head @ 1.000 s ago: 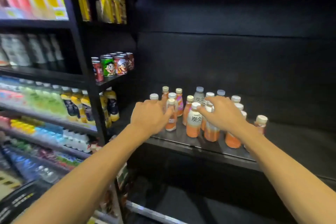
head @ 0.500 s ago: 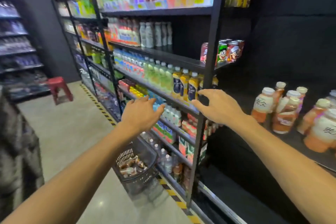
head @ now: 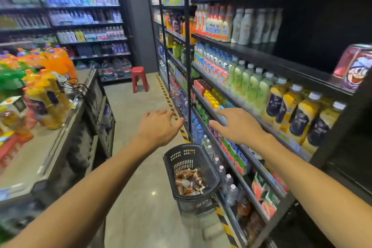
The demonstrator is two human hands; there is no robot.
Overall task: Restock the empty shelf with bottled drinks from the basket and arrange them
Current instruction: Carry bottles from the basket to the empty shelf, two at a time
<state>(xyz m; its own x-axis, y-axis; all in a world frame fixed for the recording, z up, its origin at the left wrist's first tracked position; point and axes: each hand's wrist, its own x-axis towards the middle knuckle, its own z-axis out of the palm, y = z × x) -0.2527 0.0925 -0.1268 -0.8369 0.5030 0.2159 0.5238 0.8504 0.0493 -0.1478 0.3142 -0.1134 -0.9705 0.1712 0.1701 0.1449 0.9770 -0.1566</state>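
Observation:
A black plastic basket (head: 177, 159) stands on the aisle floor against the foot of the shelving. Inside it lie several small bottles (head: 188, 182) of brown and orange drink with pale caps. My left hand (head: 158, 129) hovers above and slightly left of the basket, fingers spread, holding nothing. My right hand (head: 239, 127) is stretched out in front of the stocked shelves, above and right of the basket, also spread and holding nothing. The shelf with the standing orange bottles is out of view to the right.
Full drink shelves (head: 261, 90) run along the right, with a black upright post (head: 188, 56). A counter (head: 50, 137) with orange bottle packs is on the left. A red stool (head: 139, 78) stands at the aisle's far end. Yellow-black tape (head: 171, 104) marks the floor.
My view has swung left from the shelf with orange bottles to the aisle. Both hands left the standing bottles and now hang over the basket on the floor.

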